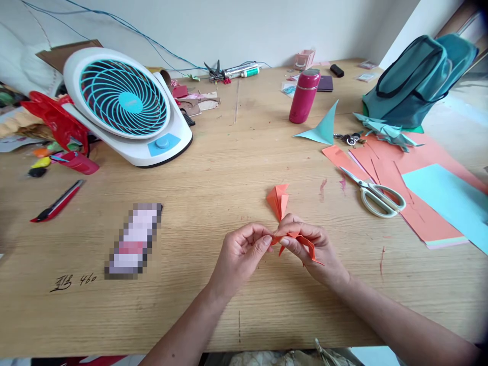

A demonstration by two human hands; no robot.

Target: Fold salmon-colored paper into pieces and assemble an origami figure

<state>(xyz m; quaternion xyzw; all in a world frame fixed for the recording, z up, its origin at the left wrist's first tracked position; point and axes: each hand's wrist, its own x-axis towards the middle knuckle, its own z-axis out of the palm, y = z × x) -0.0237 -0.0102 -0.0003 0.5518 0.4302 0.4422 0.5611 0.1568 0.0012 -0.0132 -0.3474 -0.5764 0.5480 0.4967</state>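
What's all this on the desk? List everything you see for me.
orange folded paper: one, orange, pinched between both hands, table centre
fan: one, white and teal, far left
bottle: one, magenta, far centre
teal folded paper: one, teal, right of the bottle
paper sheets: several, orange and teal, right
scissors: one pair, white handles, on the paper sheets
backpack: one, teal, far right
utility knife: one, red and black, left
table: one, light wood, beneath everything
left hand: one, fingers pinching the orange folded paper
right hand: one, fingers pinching it too
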